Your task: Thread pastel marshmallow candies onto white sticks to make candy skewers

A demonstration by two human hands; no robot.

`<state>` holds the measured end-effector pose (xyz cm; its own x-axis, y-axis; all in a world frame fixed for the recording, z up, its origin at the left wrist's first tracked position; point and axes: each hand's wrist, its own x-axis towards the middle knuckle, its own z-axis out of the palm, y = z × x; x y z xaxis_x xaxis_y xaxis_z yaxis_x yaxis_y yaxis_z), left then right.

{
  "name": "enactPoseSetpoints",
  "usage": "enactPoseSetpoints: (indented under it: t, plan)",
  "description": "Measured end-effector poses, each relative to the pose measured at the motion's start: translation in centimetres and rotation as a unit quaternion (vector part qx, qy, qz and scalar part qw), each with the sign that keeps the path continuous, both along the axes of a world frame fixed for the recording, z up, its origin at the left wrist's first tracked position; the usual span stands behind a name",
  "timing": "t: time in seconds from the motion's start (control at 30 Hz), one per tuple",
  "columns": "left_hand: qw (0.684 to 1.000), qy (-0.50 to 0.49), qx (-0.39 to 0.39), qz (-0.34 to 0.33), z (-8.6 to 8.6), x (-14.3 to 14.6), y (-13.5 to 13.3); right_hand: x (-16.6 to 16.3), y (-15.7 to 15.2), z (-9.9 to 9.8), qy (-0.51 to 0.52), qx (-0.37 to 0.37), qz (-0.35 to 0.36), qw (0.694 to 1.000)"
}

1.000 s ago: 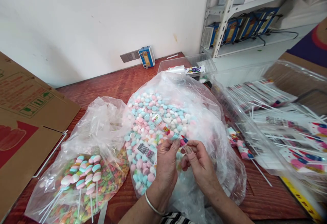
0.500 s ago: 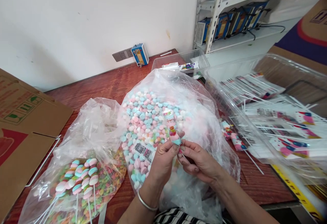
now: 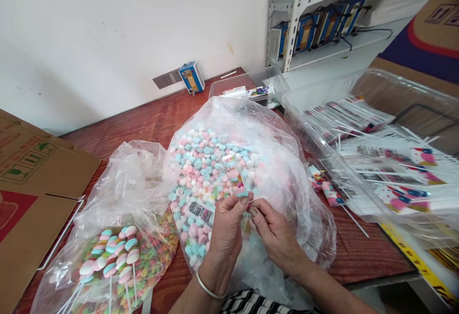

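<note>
My left hand (image 3: 229, 223) pinches the lower end of a small printed clear wrapper with candy inside (image 3: 234, 175). Pink, blue and coloured pieces show through the wrapper, which points up and away from me. Close against it, my right hand (image 3: 272, 228) pinches the wrapper's gathered bottom end, its fingertips nearly touching the left thumb. Whether a stick is in there is hidden by the fingers. Under both hands lies a large clear bag of pastel marshmallows (image 3: 201, 154). A flat printed wrapper (image 3: 201, 210) rests on those marshmallows.
At left, marshmallow lollipops (image 3: 116, 252) lie on a bag of gummy rings (image 3: 158, 247), beside a cardboard box (image 3: 43, 185). A clear bin (image 3: 297, 118) at right holds sticks and printed wrappers. Wrapped candy (image 3: 326, 187) lies beside it. A blue device (image 3: 191, 77) stands by the wall.
The wrapped candy has tipped slightly left in my left hand. My right hand has drawn its fingers in to its bottom end. The view has shifted a little.
</note>
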<state>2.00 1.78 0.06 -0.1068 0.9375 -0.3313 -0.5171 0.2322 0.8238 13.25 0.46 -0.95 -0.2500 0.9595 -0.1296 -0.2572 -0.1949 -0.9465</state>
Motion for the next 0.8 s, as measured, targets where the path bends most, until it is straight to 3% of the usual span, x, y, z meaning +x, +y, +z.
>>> enactPoseSetpoints:
  t: [0.07,0.23,0.4,0.53,0.57,0.63,0.7,0.73,0.8]
  plan:
    - [1.000,0.002,-0.012,-0.028,0.0,-0.2,-0.1,0.0,-0.1,-0.3,0.075,-0.056,0.028,0.995]
    - [0.986,-0.044,-0.015,-0.158,-0.1,-1.5,-0.2,0.5,-0.4,-0.8,0.267,-0.205,0.079,0.938]
    - [0.971,-0.094,-0.027,-0.217,-0.7,-2.0,-0.4,0.6,-0.9,-1.5,0.332,-0.244,0.150,0.899]
    - [0.973,-0.134,-0.037,-0.182,-0.7,-1.0,-0.6,0.0,-1.0,-1.4,0.332,-0.232,0.191,0.894]
    - [0.979,-0.120,-0.037,-0.163,-0.5,-0.8,-0.6,0.0,-1.1,-1.1,0.314,-0.216,0.184,0.906]
    - [0.990,-0.069,-0.026,-0.124,-0.1,-0.6,-0.6,0.9,-1.3,-0.2,0.208,-0.122,0.146,0.959]
    - [0.997,-0.010,0.008,-0.073,0.3,-1.0,-0.3,3.2,-1.9,0.7,-0.015,0.042,0.063,0.997]
    - [0.998,0.016,0.028,-0.045,0.4,-1.3,-0.1,4.7,-2.4,1.1,-0.131,0.103,0.004,0.986]
    - [0.997,0.062,0.055,-0.004,0.4,-2.0,0.2,8.3,-3.9,1.2,-0.299,0.129,-0.101,0.940]
